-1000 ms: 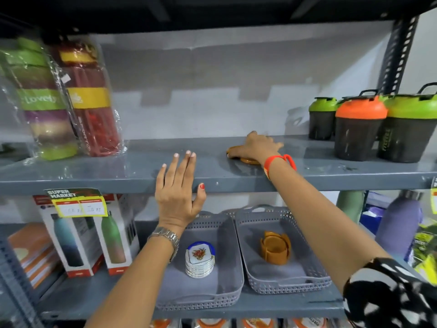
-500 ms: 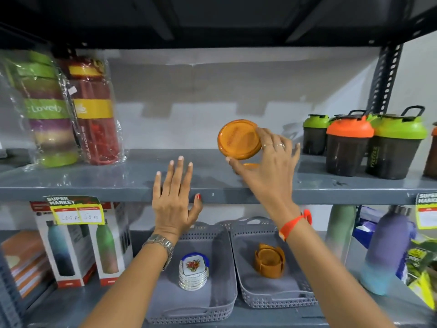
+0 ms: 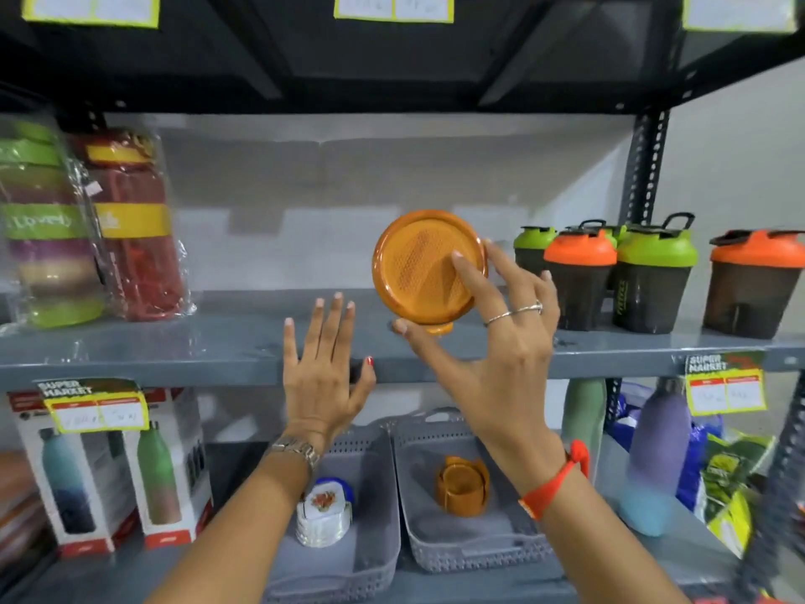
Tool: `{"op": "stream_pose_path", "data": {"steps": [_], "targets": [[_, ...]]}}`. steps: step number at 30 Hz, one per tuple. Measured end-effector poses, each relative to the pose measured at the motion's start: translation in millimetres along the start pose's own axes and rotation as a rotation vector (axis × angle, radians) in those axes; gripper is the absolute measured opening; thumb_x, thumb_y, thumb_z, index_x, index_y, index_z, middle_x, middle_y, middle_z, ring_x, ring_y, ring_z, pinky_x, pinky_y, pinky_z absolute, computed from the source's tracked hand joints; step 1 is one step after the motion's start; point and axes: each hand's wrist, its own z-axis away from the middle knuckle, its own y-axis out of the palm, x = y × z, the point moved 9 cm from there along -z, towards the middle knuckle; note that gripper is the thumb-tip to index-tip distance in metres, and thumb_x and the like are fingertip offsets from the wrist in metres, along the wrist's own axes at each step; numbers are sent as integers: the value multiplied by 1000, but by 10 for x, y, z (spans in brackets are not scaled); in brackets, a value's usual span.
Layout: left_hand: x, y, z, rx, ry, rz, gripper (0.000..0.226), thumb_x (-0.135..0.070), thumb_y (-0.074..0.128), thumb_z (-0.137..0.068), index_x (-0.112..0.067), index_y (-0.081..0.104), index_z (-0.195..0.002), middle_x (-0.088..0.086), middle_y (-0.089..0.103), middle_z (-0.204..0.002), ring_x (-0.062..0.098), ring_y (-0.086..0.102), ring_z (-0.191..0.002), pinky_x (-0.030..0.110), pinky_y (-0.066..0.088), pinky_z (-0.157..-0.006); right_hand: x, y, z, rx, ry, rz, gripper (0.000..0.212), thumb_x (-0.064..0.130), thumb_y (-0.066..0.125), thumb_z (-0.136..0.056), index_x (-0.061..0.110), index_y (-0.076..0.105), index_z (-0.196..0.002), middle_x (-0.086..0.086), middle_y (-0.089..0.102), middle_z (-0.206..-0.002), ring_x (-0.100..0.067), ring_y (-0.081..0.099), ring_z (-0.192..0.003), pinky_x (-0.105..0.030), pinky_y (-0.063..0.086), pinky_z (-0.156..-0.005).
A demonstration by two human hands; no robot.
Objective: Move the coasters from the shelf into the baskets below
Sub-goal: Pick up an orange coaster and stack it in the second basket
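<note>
My right hand (image 3: 492,355) holds a round orange coaster (image 3: 424,268) tilted up on edge, just above the grey shelf (image 3: 174,346). A sliver of another orange coaster (image 3: 440,329) lies on the shelf under it. My left hand (image 3: 324,368) is spread flat against the shelf's front edge, holding nothing. Below stand two grey baskets: the left basket (image 3: 374,555) holds a stack of white floral coasters (image 3: 324,512), the right basket (image 3: 475,555) holds an orange coaster set in its holder (image 3: 461,486).
Wrapped bottle packs (image 3: 87,228) stand at the shelf's left. Shaker bottles with green and orange lids (image 3: 618,276) stand at its right. Boxed bottles (image 3: 100,468) sit lower left; purple and green bottles (image 3: 653,455) lower right. Price tags (image 3: 96,403) hang on shelf edges.
My right hand has lifted the orange coaster off the shelf and tipped it upright, facing me. My left hand stays on the shelf edge. The view has tilted upward.
</note>
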Motion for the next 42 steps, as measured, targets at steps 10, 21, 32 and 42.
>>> {"op": "stream_pose_path", "data": {"steps": [10, 21, 32, 42], "targets": [[17, 70, 122, -17, -34, -45, 62, -38, 34, -92, -7, 37, -144, 11, 36, -150, 29, 27, -140, 47, 0, -118, -841, 372, 1603, 361, 115, 115, 57, 55, 68, -72, 12, 68, -110, -17, 63, -121, -30, 52, -103, -43, 50, -89], [39, 107, 176, -168, -6, -96, 57, -41, 28, -95, -9, 47, -138, 8, 50, -141, 27, 40, -133, 44, 22, -112, -2401, 1378, 2945, 1006, 810, 434, 61, 58, 63, -73, 11, 65, -112, -19, 60, -127, -39, 43, -125, -51, 35, -106], [51, 93, 198, -289, 8, -135, 57, -42, 24, -95, -13, 53, -134, 3, 56, -135, 23, 46, -129, 37, 25, -110, -2697, 1685, 3334, 1157, 899, 465, 61, 51, 66, -78, 9, 60, -121, -15, 54, -137, -39, 33, -135, -58, 24, -115], [36, 63, 167, -295, 4, -151, 58, -43, 23, -95, -12, 55, -132, 2, 57, -134, 23, 48, -127, 34, 24, -111, -2326, 1638, 3080, 1142, 754, 466, 55, 46, 45, -92, 13, 45, -135, -16, 33, -151, -39, 25, -139, -60, 16, -116]]}}
